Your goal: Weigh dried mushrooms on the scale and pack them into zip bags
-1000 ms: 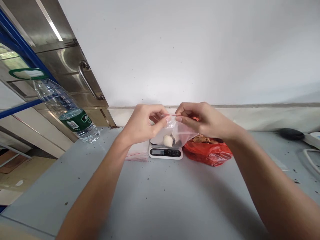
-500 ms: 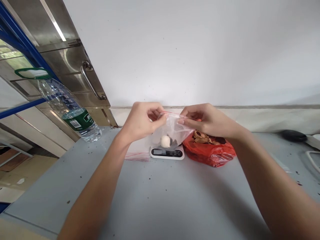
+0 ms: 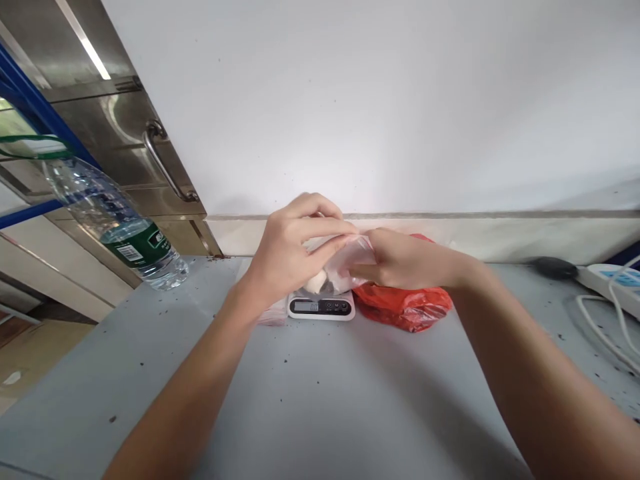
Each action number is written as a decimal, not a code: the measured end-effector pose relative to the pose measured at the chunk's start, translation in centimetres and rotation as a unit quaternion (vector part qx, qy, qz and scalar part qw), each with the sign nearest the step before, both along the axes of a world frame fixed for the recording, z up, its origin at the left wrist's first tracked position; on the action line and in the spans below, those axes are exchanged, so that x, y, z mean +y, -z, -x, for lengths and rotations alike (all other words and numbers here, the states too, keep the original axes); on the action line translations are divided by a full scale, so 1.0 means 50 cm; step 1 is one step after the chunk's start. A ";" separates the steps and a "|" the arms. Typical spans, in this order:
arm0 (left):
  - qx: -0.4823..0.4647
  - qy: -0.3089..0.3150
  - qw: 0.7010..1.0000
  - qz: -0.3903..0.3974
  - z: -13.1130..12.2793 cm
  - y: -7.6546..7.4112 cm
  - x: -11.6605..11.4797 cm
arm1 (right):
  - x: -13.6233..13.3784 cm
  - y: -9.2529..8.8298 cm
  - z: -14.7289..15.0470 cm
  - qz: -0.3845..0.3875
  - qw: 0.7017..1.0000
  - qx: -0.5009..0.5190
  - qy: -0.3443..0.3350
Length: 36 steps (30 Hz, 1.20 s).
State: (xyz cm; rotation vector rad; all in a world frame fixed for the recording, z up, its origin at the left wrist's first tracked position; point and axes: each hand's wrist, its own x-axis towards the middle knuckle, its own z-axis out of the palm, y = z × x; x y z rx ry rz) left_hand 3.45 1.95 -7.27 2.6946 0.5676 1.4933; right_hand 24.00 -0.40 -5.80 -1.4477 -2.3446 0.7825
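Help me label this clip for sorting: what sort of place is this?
Probably a back-room packing or food-prep station, not a home kitchen: a digital scale on a speckled grey worktable, a stainless steel cabinet alongside, and both hands on a small clear zip bag above the scale.

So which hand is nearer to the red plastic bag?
Right. The right hand hovers just over the red plastic bag; the left hand sits left of it, above the scale.

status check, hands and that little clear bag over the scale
Left hand and right hand both gripping clear bag. Bag above scale, pale lump inside. Red bag close right.
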 end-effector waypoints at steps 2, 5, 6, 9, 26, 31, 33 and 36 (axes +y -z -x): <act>-0.037 -0.048 0.996 -0.058 -0.021 0.005 -0.007 | -0.006 0.006 -0.023 -0.002 1.000 0.022 0.020; -0.085 -0.116 0.986 -0.078 -0.050 0.007 -0.015 | -0.025 0.012 -0.084 -0.021 0.991 0.117 0.056; -0.093 -0.121 0.986 -0.071 -0.059 0.008 -0.017 | -0.033 0.014 -0.109 -0.043 0.983 0.156 0.085; -0.045 -0.070 0.997 -0.004 -0.086 0.022 -0.018 | -0.056 0.028 -0.187 -0.146 0.933 0.253 0.211; 0.264 0.011 0.943 0.202 -0.175 0.113 -0.034 | -0.107 0.191 -0.383 -0.140 0.947 -0.105 0.271; 0.293 0.011 0.934 0.206 -0.178 0.113 -0.039 | -0.053 0.241 -0.349 -0.194 0.925 -0.147 0.292; 0.297 0.016 0.932 0.207 -0.175 0.109 -0.040 | -0.045 0.257 -0.341 -0.181 0.928 -0.162 0.281; 0.303 0.037 0.928 0.214 -0.167 0.097 -0.041 | -0.050 0.246 -0.323 -0.170 0.923 -0.174 0.299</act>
